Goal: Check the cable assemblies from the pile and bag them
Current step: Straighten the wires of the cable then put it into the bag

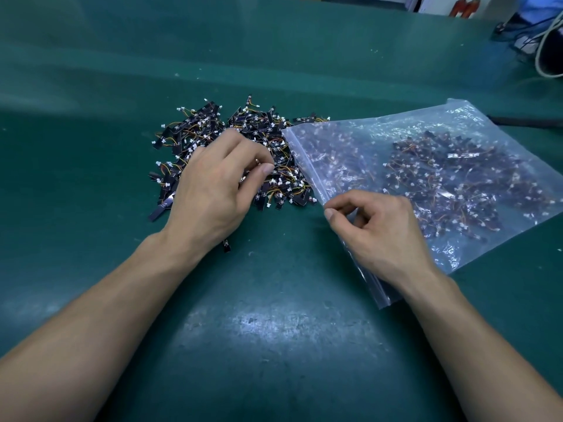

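Left hand (210,190): palm down over the near side of the pile (198,123), fingers curled. Thumb and forefinger tips met on a few cable assemblies (257,162), which were mostly hidden under the fingers.

Right hand (380,229): thumb and forefinger pinched the open zip edge of the clear bag (307,166) at its near-left side. The other fingers were curled in.

The pile lay on the green table (274,330), with black strips, orange-yellow wires and white connectors tangled together. Its right edge touched the bag mouth. The bag lay flat just right of the pile and held many bagged assemblies (441,178), heaped toward its middle.

One stray strip (226,247) lay beside the left wrist. Cords (542,41) sat at the far right corner.
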Available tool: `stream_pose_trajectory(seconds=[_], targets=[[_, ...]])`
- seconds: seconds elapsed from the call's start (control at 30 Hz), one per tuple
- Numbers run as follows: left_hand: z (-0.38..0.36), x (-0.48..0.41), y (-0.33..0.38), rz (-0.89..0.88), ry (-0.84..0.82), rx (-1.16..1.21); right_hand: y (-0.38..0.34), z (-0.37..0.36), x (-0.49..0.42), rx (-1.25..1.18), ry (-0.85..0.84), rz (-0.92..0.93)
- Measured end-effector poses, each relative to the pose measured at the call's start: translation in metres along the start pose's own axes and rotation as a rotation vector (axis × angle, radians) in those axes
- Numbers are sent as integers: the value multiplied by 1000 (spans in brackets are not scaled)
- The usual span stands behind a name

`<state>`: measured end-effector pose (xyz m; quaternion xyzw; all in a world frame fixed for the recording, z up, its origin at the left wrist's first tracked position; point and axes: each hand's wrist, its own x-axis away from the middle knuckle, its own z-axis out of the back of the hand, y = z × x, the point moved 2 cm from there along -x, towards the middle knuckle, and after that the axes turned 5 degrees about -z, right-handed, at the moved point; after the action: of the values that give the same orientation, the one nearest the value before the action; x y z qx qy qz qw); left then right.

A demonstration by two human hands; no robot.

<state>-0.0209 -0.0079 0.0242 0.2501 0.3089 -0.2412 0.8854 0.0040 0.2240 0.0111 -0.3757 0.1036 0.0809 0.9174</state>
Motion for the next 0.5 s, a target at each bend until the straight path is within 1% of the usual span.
stream_pose_trajectory(seconds=[0.17,0.27,0.33,0.43,0.5], targets=[[2,3,5,-10,54,50,-3,-1,1,-48,19,47],[3,5,12,-33,57,145,-4,-2,1,-87,20,55],[2,8,16,-28,11,291,-3,-3,2,-155,20,33],[-1,12,19,81,-82,607,-2,-5,1,-279,3,-16],[-4,13,21,105,-108,661,-2,-6,1,-318,-13,-37]])
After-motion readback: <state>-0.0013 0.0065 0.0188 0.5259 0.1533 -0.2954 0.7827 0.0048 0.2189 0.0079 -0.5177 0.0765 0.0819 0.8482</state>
